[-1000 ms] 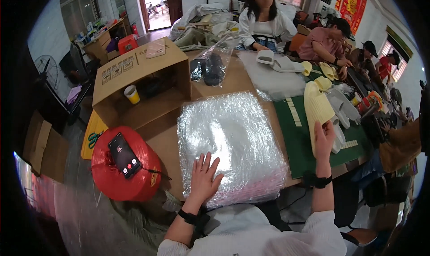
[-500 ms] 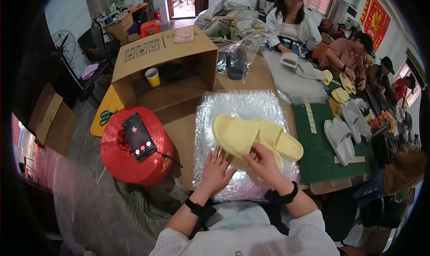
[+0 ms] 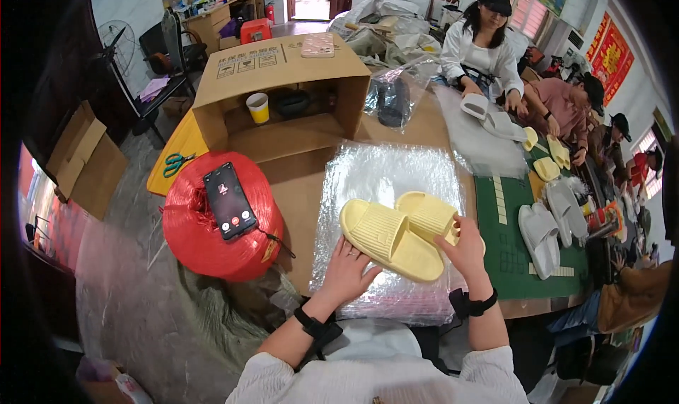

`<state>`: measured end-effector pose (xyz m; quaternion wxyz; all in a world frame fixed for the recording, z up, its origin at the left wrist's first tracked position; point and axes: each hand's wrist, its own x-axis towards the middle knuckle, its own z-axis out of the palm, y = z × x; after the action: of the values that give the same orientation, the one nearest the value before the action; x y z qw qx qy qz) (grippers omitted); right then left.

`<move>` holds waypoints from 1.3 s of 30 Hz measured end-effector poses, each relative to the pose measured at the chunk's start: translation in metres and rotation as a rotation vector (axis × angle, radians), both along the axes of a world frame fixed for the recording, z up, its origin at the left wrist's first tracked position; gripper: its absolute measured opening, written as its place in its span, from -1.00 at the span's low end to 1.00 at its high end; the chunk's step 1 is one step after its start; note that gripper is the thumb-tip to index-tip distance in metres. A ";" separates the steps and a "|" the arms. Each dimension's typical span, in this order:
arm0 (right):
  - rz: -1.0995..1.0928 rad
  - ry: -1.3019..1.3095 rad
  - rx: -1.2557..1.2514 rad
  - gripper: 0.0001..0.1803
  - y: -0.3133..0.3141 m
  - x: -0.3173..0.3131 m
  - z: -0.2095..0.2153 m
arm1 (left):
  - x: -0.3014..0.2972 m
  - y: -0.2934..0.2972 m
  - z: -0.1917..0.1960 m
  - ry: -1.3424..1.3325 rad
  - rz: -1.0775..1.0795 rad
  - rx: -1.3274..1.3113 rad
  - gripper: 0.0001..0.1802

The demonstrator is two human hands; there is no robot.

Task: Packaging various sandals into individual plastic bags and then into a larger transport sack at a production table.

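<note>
A pair of yellow slippers lies on a stack of clear plastic bags (image 3: pixel 343 185), the near slipper (image 3: pixel 382 231) overlapping the far slipper (image 3: pixel 426 213). My left hand (image 3: pixel 345 273) is open, its fingers stretched out against the near slipper's left side and thumb pointing right. My right hand (image 3: pixel 465 252) is at the right end of the pair, thumb and curled fingers closed on the far slipper, whose heel is partly hidden behind the hand. Black bands are around both wrists.
A red roll of plastic twine (image 3: pixel 184 227) with a phone (image 3: pixel 230 199) on it stands at left. Behind is an open cardboard box (image 3: pixel 283 68) with a paper cup (image 3: pixel 258 108). Grey slippers (image 3: pixel 539 238) lie on a green mat (image 3: pixel 495 262) at right; several co-workers sit beyond.
The upper slipper has come down and turned, so the pair now lies side by side, overlapping. My right hand has moved right; my left hand stays by the slipper's left side.
</note>
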<state>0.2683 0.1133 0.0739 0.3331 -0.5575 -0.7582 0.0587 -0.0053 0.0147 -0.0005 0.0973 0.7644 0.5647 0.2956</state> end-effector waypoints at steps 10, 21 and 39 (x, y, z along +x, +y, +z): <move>0.256 0.083 -0.258 -0.75 0.031 -0.033 0.017 | 0.000 0.001 0.003 -0.008 -0.011 0.009 -0.42; 0.585 -0.110 -0.157 -0.54 0.052 -0.053 -0.009 | 0.002 0.001 0.004 0.006 -0.006 0.009 -0.42; 0.250 -0.157 -0.206 -0.53 -0.037 -0.033 -0.013 | 0.000 -0.002 0.000 0.067 0.016 0.005 -0.39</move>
<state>0.2353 0.0766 0.0613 0.2042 -0.4928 -0.8352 0.1334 -0.0053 0.0131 -0.0005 0.0740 0.7696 0.5728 0.2723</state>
